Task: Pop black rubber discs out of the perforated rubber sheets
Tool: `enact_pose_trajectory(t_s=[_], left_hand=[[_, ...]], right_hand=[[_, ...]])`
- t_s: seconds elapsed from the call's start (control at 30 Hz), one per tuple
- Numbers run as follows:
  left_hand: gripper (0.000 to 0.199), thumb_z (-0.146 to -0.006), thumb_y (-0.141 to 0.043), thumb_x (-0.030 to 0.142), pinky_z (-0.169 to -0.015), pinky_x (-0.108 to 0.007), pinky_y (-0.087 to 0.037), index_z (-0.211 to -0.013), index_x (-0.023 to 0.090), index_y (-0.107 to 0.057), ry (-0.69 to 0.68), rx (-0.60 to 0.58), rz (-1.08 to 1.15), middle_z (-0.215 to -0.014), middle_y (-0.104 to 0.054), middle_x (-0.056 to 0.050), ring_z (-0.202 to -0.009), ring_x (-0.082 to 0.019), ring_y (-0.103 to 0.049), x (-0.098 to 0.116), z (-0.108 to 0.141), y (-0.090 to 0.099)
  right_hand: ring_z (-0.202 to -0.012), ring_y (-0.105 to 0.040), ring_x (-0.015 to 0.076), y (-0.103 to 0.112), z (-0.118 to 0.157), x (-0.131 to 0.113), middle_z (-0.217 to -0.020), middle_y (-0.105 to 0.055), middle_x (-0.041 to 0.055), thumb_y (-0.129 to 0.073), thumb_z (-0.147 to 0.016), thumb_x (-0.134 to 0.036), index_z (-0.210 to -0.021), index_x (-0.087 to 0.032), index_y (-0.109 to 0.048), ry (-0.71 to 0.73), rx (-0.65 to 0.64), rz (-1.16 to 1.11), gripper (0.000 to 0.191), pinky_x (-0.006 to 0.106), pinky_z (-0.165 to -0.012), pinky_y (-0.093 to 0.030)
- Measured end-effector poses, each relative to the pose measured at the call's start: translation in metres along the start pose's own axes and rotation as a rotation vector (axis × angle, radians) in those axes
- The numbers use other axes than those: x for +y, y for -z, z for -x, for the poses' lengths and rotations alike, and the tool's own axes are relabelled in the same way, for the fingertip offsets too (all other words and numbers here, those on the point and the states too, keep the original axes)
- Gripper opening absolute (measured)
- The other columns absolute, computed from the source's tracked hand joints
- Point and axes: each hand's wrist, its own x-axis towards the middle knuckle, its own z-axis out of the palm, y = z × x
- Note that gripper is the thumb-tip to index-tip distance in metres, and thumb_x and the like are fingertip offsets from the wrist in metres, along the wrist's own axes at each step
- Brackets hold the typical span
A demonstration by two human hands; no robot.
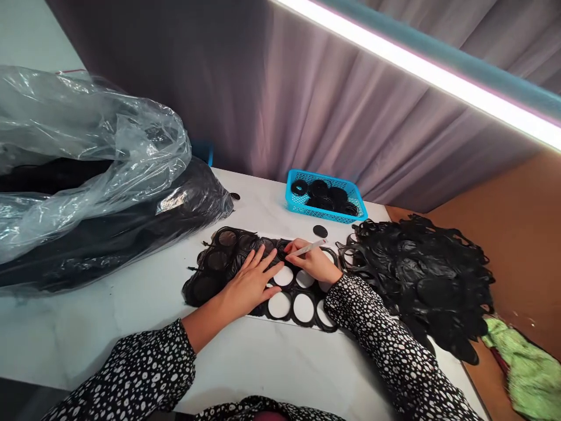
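A black sheet (232, 261) with rows of round cut-outs lies in front of me on the white table. White shows through the holes on its right side, while dark discs fill the left ones. My left hand (250, 285) rests flat on the sheet, fingers spread. In my right hand (322, 266) is a slim white pen-like tool (310, 247), gripped between thumb and fingers, its lower end at the sheet just beyond my left fingertips. That tip is too small to make out. A loose black disc (320, 231) lies behind the right hand.
A blue perforated basket (291, 200) holding several black discs stands at the back. A heap of black cut scraps (421, 275) is on the right, near a green cloth (521, 362). Clear plastic bagging (144, 152) with black material fills the left. A bright tube light (416, 67) crosses overhead.
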Motion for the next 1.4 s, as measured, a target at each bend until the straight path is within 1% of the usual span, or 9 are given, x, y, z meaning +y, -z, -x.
enact_pose_trajectory(t_s=[0.2,0.37,0.43,0.57,0.63,0.73,1.0,1.17,1.4], left_hand=[[0.058,-0.092,-0.061,0.042,-0.113,-0.056,-0.028,-0.144,0.027,-0.042,0.010,-0.003,-0.006,-0.156,-0.034,-0.012,-0.146,-0.037,-0.021,0.002,0.000,0.002],[0.056,-0.092,-0.061,0.040,-0.114,-0.055,-0.026,-0.144,0.027,-0.043,0.020,0.023,0.007,-0.160,-0.020,-0.014,-0.147,-0.037,-0.017,0.002,0.002,0.000],[0.056,-0.092,-0.062,0.040,-0.115,-0.055,-0.026,-0.143,0.027,-0.043,0.027,0.024,0.003,-0.162,-0.014,-0.015,-0.147,-0.037,-0.017,0.003,0.003,0.000],[0.055,-0.092,-0.063,0.039,-0.115,-0.055,-0.026,-0.142,0.026,-0.045,0.028,0.017,-0.012,-0.161,-0.013,-0.016,-0.146,-0.038,-0.017,0.005,0.003,0.001],[0.058,-0.091,-0.064,0.040,-0.115,-0.053,-0.026,-0.144,0.024,-0.043,0.012,0.018,-0.021,-0.161,-0.017,-0.017,-0.146,-0.037,-0.016,0.004,0.003,0.003],[0.068,-0.092,-0.061,0.047,-0.116,-0.050,-0.026,-0.147,0.015,-0.037,0.031,0.051,-0.055,-0.156,-0.028,-0.021,-0.146,-0.034,-0.022,-0.001,0.006,0.006],[0.058,-0.097,-0.051,0.048,-0.114,-0.047,-0.033,-0.141,0.011,-0.045,0.093,0.070,-0.155,-0.151,-0.039,-0.019,-0.142,-0.032,-0.032,-0.013,0.027,0.008],[0.055,-0.097,-0.052,0.047,-0.114,-0.049,-0.031,-0.141,0.014,-0.046,0.117,0.073,-0.130,-0.154,-0.034,-0.018,-0.144,-0.036,-0.027,-0.011,0.030,0.004],[0.054,-0.097,-0.049,0.050,-0.115,-0.050,-0.030,-0.140,0.017,-0.046,0.122,0.081,-0.108,-0.155,-0.034,-0.016,-0.145,-0.035,-0.026,-0.011,0.030,0.003]], right_hand=[[-0.085,-0.057,0.0178,-0.005,0.001,0.000,-0.093,-0.062,0.0052,-0.059,-0.087,-0.025,-0.068,-0.020,-0.046,0.071,0.003,0.086,0.023,0.032,-0.077,-0.046],[-0.087,-0.056,0.0227,-0.019,0.007,-0.002,-0.091,-0.062,0.0095,-0.045,-0.093,-0.017,-0.086,-0.019,-0.055,0.228,-0.008,0.474,0.012,0.035,-0.078,-0.045],[-0.086,-0.057,0.0242,-0.007,0.007,0.003,-0.088,-0.063,0.0108,-0.042,-0.092,-0.016,-0.090,-0.019,-0.056,0.192,0.111,0.577,0.015,0.035,-0.077,-0.045],[-0.074,-0.061,0.0219,0.048,0.001,0.011,-0.084,-0.067,0.0098,-0.043,-0.091,-0.021,-0.080,-0.021,-0.051,-0.027,0.590,0.599,0.014,0.031,-0.069,-0.044],[-0.069,-0.061,0.0198,0.067,-0.004,0.006,-0.084,-0.069,0.0089,-0.047,-0.090,-0.025,-0.074,-0.022,-0.047,-0.051,0.662,0.560,0.016,0.029,-0.065,-0.043],[-0.067,-0.061,0.0179,0.058,-0.017,-0.010,-0.086,-0.072,0.0074,-0.051,-0.087,-0.024,-0.071,-0.022,-0.046,0.021,0.531,0.479,0.017,0.027,-0.063,-0.043],[-0.076,-0.063,0.0169,-0.031,-0.037,-0.017,-0.087,-0.071,0.0050,-0.053,-0.086,-0.021,-0.074,-0.021,-0.053,0.114,0.062,0.204,0.013,0.028,-0.069,-0.045],[-0.087,-0.061,0.0188,-0.034,-0.035,-0.006,-0.094,-0.066,0.0064,-0.061,-0.083,-0.029,-0.068,-0.020,-0.050,0.064,-0.040,-0.003,0.021,0.032,-0.077,-0.046],[-0.085,-0.057,0.0182,-0.034,-0.038,-0.007,-0.092,-0.062,0.0048,-0.064,-0.083,-0.030,-0.068,-0.020,-0.051,0.077,-0.063,0.001,0.022,0.034,-0.079,-0.044]])
